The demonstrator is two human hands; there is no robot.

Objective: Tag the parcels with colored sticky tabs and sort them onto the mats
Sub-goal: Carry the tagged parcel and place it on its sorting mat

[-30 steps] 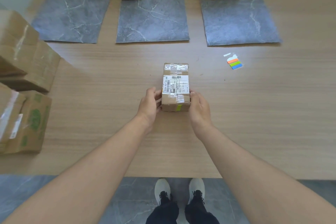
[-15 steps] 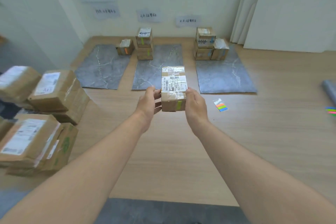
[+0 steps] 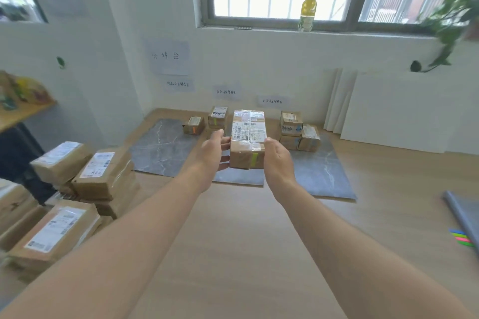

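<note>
A small brown parcel (image 3: 248, 138) with a white label and a green tab on its near face is held in the air between my left hand (image 3: 212, 151) and my right hand (image 3: 277, 156), over the middle grey mat (image 3: 239, 177). The left mat (image 3: 162, 147) carries one orange-tagged parcel (image 3: 193, 125). A stack with a green-tagged parcel (image 3: 217, 115) stands at the back of the middle mat. The right mat (image 3: 322, 173) holds blue-tagged parcels (image 3: 291, 124). The pad of sticky tabs is hidden.
Untagged parcels (image 3: 103, 176) are stacked at the table's left edge. A grey roll (image 3: 464, 212) and coloured markers (image 3: 462, 239) lie at the right edge. White boards (image 3: 394, 111) lean on the wall behind the right mat.
Both hands have lifted the parcel off the table and carried it forward toward the middle mat. The view has tilted up, showing the wall and window.
</note>
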